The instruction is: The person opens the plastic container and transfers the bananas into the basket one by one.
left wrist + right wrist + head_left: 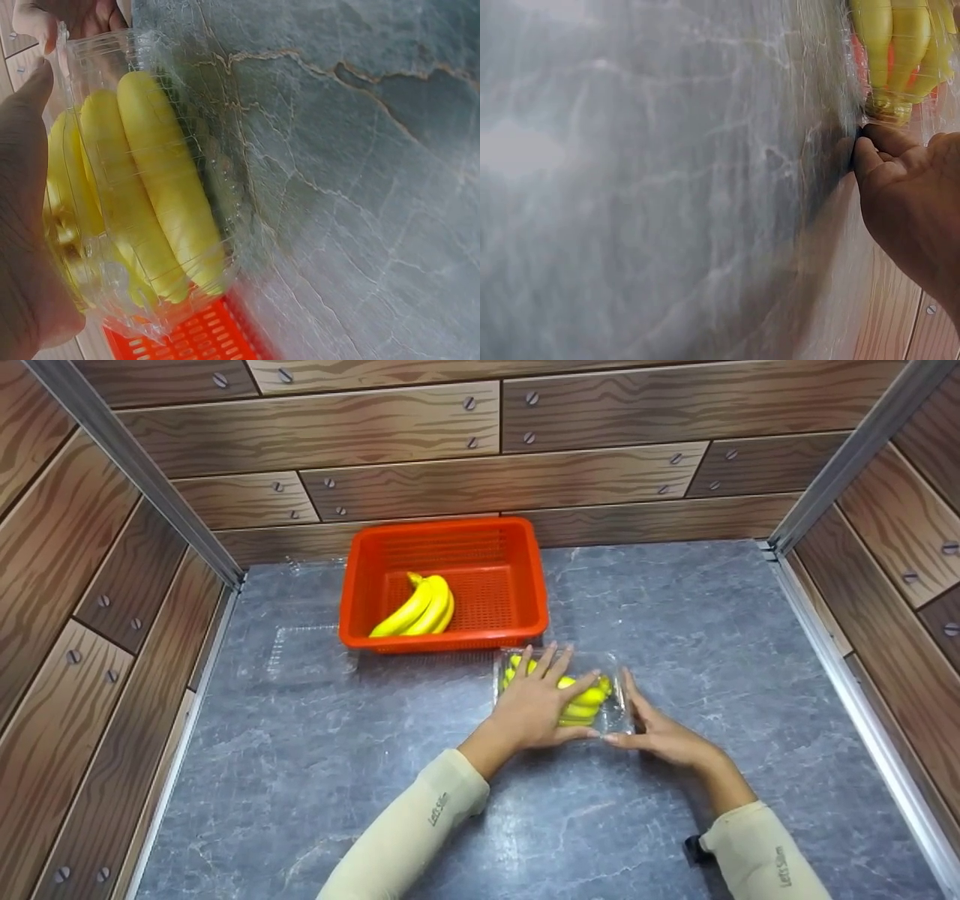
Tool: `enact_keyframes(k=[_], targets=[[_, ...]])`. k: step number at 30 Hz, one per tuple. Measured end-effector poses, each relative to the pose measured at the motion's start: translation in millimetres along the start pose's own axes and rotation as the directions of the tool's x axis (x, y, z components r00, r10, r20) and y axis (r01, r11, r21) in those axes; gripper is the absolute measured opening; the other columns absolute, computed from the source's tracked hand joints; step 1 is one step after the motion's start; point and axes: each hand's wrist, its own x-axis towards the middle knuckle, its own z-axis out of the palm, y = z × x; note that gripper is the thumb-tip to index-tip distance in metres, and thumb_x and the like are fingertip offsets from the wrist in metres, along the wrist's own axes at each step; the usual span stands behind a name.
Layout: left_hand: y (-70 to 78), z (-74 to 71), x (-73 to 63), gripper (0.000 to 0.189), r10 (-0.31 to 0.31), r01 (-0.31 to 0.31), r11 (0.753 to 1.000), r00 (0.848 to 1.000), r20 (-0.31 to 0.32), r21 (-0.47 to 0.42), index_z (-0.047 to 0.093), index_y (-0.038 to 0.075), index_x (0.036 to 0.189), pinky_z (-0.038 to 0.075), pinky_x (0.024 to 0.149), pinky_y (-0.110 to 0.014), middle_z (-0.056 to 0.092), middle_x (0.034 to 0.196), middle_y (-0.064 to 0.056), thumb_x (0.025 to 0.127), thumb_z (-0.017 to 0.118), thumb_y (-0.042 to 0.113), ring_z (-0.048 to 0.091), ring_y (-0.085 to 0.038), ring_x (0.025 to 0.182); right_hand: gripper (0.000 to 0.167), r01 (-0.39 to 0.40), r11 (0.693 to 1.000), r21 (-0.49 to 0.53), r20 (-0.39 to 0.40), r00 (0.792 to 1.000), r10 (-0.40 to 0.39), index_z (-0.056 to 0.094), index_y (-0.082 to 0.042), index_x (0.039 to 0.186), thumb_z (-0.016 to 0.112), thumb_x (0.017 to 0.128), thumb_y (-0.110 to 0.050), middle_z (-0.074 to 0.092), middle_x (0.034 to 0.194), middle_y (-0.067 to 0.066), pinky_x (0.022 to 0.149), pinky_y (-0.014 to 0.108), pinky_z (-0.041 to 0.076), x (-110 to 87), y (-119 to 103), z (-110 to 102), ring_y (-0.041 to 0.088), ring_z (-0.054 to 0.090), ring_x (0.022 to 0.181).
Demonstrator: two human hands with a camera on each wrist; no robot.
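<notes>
At the basket's (487,640) four o'clock, the box (616,709) is touched by the left hand (531,703), fingers spread, and at three by the right hand (665,733), fingers fairly straight; probably light, flexible, slippery, best gripped by opposite sides.

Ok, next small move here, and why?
Probably press down on the right end of the clear box: bananas are inside, the left hand lies spread over the top, and the right hand is at that end. Can't tell if it's latched.
</notes>
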Motion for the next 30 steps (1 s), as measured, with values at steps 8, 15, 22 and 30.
enact_keyframes(k=[8,15,22,30], targets=[[0.7,0.1,0.3,0.093,0.007,-0.007,1.000,1.000,-0.009,0.012,0.021,0.043,0.170,0.020,0.133,-0.067,0.015,0.181,-0.014,0.093,0.035,0.092,0.026,-0.041,0.166,0.123,0.017,0.999,0.046,0.009,1.000,-0.018,-0.021,-0.028,0.169,0.078,0.096,-0.028,-0.029,0.176,0.020,0.127,0.076,0.002,1.7,1.9,-0.6,0.057,-0.015,0.162],[0.0,-0.6,-0.2,0.093,0.002,-0.003,1.000,1.000,0.006,0.026,0.015,0.046,0.170,0.021,0.133,-0.066,0.014,0.181,-0.013,0.093,0.033,0.093,0.023,-0.038,0.167,0.125,0.023,0.999,0.028,0.014,1.000,-0.024,-0.022,-0.025,0.169,0.079,0.096,-0.028,-0.028,0.175,0.020,0.125,0.079,-0.005,3.0,3.2,-2.2,0.055,-0.019,0.162],[0.0,-0.5,0.5,0.091,0.001,-0.001,1.000,1.000,-0.001,0.023,0.021,0.044,0.170,0.021,0.133,-0.066,0.015,0.181,-0.013,0.093,0.033,0.092,0.025,-0.038,0.166,0.128,0.053,0.999,0.013,0.023,0.998,-0.053,-0.022,-0.021,0.169,0.081,0.094,-0.025,-0.027,0.175,0.023,0.127,0.076,-0.005,3.7,6.0,-4.0,0.054,-0.019,0.162],[0.0,-1.3,0.7,0.090,-0.005,0.005,1.000,1.000,0.015,0.005,0.021,0.045,0.170,0.019,0.134,-0.066,0.014,0.181,-0.012,0.094,0.032,0.091,0.022,-0.038,0.167,0.136,0.049,0.999,0.000,0.025,0.998,-0.049,-0.024,-0.021,0.169,0.086,0.089,-0.024,-0.029,0.174,0.025,0.126,0.076,-0.006,3.9,6.5,-3.2,0.054,-0.021,0.161]])
